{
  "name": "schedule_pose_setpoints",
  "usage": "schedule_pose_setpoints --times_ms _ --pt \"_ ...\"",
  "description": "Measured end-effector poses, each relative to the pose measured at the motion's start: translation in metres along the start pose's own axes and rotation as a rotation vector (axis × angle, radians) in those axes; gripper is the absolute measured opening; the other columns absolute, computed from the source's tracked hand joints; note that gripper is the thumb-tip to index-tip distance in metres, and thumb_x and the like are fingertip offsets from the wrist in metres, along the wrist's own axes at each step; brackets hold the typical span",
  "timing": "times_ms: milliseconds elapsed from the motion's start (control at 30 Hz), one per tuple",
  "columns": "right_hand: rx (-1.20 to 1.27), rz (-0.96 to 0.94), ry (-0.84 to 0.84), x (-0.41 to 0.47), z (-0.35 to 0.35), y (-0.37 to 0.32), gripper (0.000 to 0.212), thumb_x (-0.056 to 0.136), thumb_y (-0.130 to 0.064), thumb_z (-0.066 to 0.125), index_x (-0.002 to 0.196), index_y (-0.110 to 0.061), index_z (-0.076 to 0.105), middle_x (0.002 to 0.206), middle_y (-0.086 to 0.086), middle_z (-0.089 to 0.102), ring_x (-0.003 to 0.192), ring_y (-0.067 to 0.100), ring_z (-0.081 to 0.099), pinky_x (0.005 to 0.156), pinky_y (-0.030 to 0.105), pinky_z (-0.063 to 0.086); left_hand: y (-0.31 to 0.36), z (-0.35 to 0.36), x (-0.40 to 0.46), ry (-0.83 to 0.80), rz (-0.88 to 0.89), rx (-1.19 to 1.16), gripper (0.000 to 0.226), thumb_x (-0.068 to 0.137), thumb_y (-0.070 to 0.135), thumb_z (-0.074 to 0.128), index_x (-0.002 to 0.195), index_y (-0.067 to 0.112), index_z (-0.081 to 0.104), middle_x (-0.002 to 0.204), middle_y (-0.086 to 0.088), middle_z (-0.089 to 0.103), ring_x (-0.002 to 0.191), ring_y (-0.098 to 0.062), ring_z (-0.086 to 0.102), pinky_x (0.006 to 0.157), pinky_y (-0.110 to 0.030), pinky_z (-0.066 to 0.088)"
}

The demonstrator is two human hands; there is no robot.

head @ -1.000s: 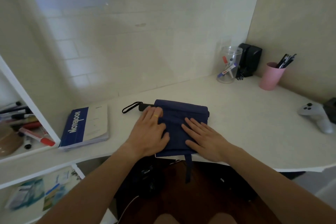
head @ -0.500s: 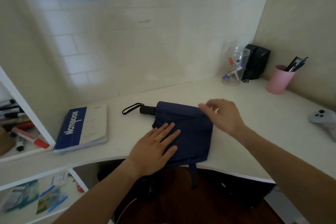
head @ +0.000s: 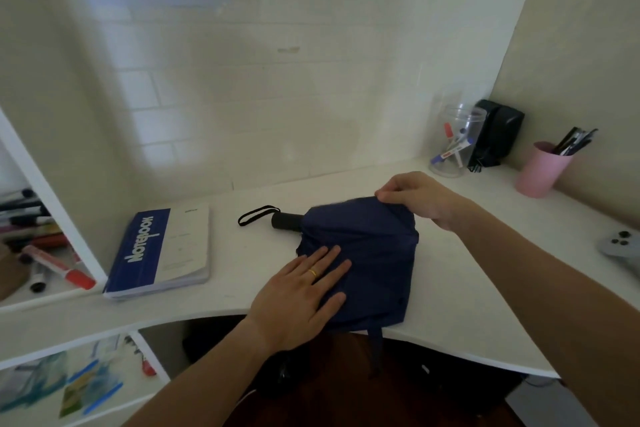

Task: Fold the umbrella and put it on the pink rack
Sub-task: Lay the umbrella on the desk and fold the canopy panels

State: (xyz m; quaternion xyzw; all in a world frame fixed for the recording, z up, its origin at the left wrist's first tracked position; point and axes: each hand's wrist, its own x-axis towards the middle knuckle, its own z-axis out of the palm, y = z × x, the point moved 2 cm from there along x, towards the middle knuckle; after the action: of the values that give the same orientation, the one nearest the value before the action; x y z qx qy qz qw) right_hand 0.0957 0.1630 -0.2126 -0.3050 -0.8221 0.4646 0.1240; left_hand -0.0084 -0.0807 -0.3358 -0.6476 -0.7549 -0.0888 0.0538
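Notebook (head: pixel 162 251) lies flat on the white desk (head: pixel 467 274), left of the umbrella. Navy umbrella (head: pixel 367 253) lies collapsed near the desk's front edge, black handle and wrist loop pointing left, closure strap hanging over the edge. Left hand (head: pixel 299 298) spread flat, palm down, pressing the canopy's near-left part. Right hand (head: pixel 419 198) pinches the canopy's far edge, fingers closed on fabric.

Arms: both bare from the lower edge of the frame up to the wrists, no sleeves showing.
Left hand (head: pixel 300 302): lower centre of the frame; a thin gold ring (head: pixel 313 273) on one finger.
Right hand (head: pixel 419 196): right of centre; no ring or other wear can be made out.
Wrists: no watch, no band.
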Motion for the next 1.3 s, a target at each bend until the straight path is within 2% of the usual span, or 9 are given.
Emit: schedule_pose_setpoints --times_ms 133,267,400,500,600,700,800,1100,1300 --pt "0.149 -0.137 -0.134 -0.034 -0.006 0.003 0.016 0.096 -0.022 0.065 0.099 -0.007 0.069 0.119 0.015 0.071 0.109 0.034 0.065 0.105 0.052 0.046 0.0 0.0 0.0 0.01 -0.005 -0.022 0.06 0.105 0.06 0.009 0.161 0.038 0.006 0.17 0.011 -0.002 0.156 -0.007 -0.003 0.128 -0.034 0.004" --pt "0.096 -0.172 -0.076 -0.052 0.002 0.002 0.037 0.079 -0.011 0.084 0.111 -0.015 0.065 0.12 0.004 0.071 0.099 0.024 0.072 0.089 0.046 0.057 0.001 -0.002 -0.001 0.02 0.0 -0.004 0.059 0.106 0.057 0.012 0.161 0.037 0.011 0.17 0.006 0.014 0.156 -0.012 0.011 0.128 -0.034 0.009" --pt "-0.234 -0.267 0.082 -0.065 0.016 0.003 0.074 0.067 -0.023 0.092 0.132 -0.028 0.056 0.116 -0.007 0.071 0.085 0.013 0.069 0.078 0.022 0.056 0.002 -0.006 -0.001 0.054 0.015 0.022 0.055 0.107 0.054 0.015 0.157 0.035 0.027 0.152 0.004 0.052 0.14 -0.015 0.044 0.124 -0.033 0.023" --pt "-0.597 -0.314 0.028 -0.084 0.033 0.014 0.083 0.062 -0.052 0.086 0.136 -0.032 0.053 0.119 -0.011 0.063 0.108 0.014 0.053 0.094 0.03 0.048 0.002 -0.005 -0.002 0.06 0.022 0.026 0.056 0.106 0.055 0.014 0.156 0.034 0.03 0.151 0.003 0.054 0.138 -0.017 0.045 0.122 -0.034 0.026" --pt "-0.812 -0.389 0.243 -0.101 0.05 0.031 0.07 0.069 -0.039 0.081 0.132 -0.03 0.053 0.121 -0.006 0.054 0.114 0.021 0.044 0.093 0.036 0.047 0.003 -0.008 -0.003 0.051 0.018 0.009 0.057 0.105 0.056 0.013 0.156 0.034 0.029 0.152 0.003 0.052 0.139 -0.018 0.044 0.122 -0.034 0.026" --pt "-0.34 -0.23 0.604 -0.114 0.055 0.049 0.062 0.07 -0.022 0.085 0.124 -0.022 0.054 0.116 -0.001 0.056 0.104 0.02 0.054 0.082 0.031 0.049 0.004 -0.009 -0.004 0.039 0.016 -0.005 0.058 0.105 0.056 0.013 0.158 0.035 0.024 0.156 0.001 0.047 0.143 -0.019 0.04 0.123 -0.034 0.023" --pt "0.134 0.058 0.579 -0.116 0.057 0.056 0.054 0.071 -0.019 0.089 0.114 -0.019 0.058 0.108 -0.002 0.067 0.087 0.015 0.064 0.067 0.023 0.047 0.005 -0.011 -0.004 0.028 0.005 -0.018 0.059 0.104 0.056 0.013 0.159 0.035 0.022 0.158 -0.001 0.044 0.145 -0.02 0.038 0.123 -0.034 0.021" --pt "0.016 -0.296 0.52 -0.117 0.053 0.058 0.018 0.078 -0.014 0.084 0.082 -0.021 0.068 0.098 -0.006 0.068 0.075 0.015 0.065 0.062 0.021 0.051 0.004 -0.009 -0.003 0.027 0.003 -0.006 0.061 0.104 0.058 0.011 0.16 0.036 0.018 0.159 0.002 0.042 0.147 -0.017 0.035 0.124 -0.033 0.02" --pt "0.327 -0.218 0.364 -0.116 0.052 0.058 0.015 0.087 -0.005 0.075 0.101 -0.007 0.07 0.08 0.013 0.073 0.063 0.015 0.067 0.06 0.024 0.055 0.005 -0.011 -0.004 0.05 0.008 0.011 0.063 0.103 0.06 0.012 0.158 0.034 0.027 0.154 -0.001 0.05 0.14 -0.021 0.044 0.119 -0.033 0.028"
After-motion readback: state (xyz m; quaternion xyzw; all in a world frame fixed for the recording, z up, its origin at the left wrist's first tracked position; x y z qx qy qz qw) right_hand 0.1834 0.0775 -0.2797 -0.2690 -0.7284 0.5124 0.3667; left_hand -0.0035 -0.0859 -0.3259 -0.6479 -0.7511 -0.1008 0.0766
